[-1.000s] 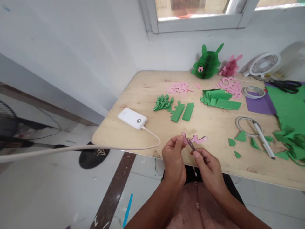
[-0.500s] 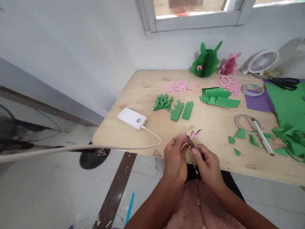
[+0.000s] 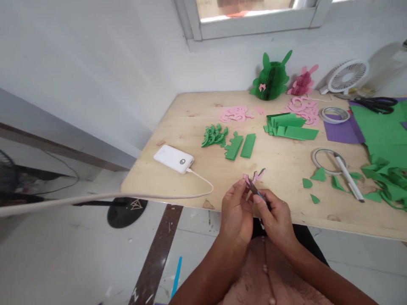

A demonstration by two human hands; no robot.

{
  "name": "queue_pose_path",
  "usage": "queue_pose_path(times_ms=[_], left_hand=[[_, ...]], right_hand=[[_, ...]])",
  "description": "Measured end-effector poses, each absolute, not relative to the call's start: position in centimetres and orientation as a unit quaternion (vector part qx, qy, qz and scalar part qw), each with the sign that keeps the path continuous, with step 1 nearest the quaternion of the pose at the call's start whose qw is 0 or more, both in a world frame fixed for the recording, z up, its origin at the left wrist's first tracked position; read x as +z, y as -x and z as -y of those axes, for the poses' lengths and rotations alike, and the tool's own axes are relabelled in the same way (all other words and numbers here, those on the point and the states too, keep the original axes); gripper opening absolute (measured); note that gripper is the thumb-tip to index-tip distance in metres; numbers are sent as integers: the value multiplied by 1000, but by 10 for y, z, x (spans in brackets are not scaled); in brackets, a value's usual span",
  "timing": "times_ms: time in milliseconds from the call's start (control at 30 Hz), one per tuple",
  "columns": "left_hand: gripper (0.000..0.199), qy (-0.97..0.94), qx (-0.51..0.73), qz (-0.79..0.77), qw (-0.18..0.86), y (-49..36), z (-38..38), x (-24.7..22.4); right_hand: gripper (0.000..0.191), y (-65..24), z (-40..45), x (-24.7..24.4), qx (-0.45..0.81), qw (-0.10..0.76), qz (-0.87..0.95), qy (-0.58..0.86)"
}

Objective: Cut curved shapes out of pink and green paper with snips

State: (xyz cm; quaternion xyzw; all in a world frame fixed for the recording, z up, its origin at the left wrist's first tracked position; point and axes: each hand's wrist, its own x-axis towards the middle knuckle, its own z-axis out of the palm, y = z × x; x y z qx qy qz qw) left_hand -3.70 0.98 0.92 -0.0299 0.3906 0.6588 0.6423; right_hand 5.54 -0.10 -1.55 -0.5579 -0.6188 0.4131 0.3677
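My left hand pinches a small pink and green paper piece near the table's front edge. In my right hand is a pair of small dark scissors, their blades at the paper beside my left fingertips. Folded green strips and a pile of green cut pieces lie beyond my hands. Pink cut paper sits farther back.
A white power bank with a cable is at the left. Tape rolls, a marker, black scissors and green sheets lie right. Paper figures and a small fan stand behind.
The view has shifted slightly. The pink and green paper has turned a little at the scissor blades, and both hands keep their hold.
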Motion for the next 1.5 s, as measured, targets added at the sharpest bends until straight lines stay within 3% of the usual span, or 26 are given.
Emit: queue_pose_path(times_ms=[1500], left_hand=[[6,112,664,-310,671,36,-5,11]], right_hand=[[27,-50,1,-17,355,426,634,539]])
